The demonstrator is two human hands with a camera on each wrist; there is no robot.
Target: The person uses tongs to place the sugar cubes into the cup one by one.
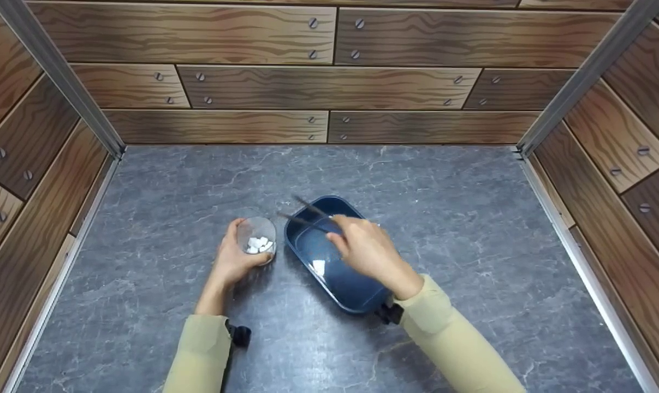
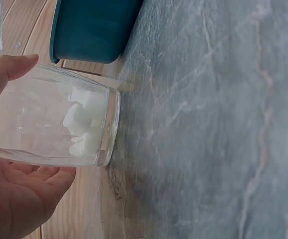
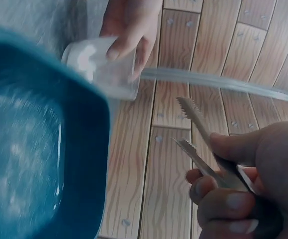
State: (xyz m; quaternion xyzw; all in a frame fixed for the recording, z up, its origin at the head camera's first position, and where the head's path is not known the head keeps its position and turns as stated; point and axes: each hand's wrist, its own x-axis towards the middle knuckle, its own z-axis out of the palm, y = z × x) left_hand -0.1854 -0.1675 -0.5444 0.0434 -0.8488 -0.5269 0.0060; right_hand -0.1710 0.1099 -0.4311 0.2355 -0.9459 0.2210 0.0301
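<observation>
My left hand (image 1: 232,257) grips a clear glass (image 2: 49,119) round its side, thumb on the near side. Several white cubes (image 2: 79,118) lie in the bottom of the glass, which stands on the grey marbled surface in the left wrist view. Over a blue rectangular basin (image 1: 329,262), my right hand (image 1: 370,248) holds metal tongs (image 3: 196,119). Their serrated tips are apart with nothing between them, pointing left past the basin's far left rim. Light glares off the basin's floor. The basin sits just right of the glass.
Wood-patterned panels (image 1: 253,87) wall the surface (image 1: 171,180) at the back and both sides. Metal rails (image 1: 591,71) run along the corners and side edges. A black wrist device (image 1: 241,335) sits at the left cuff.
</observation>
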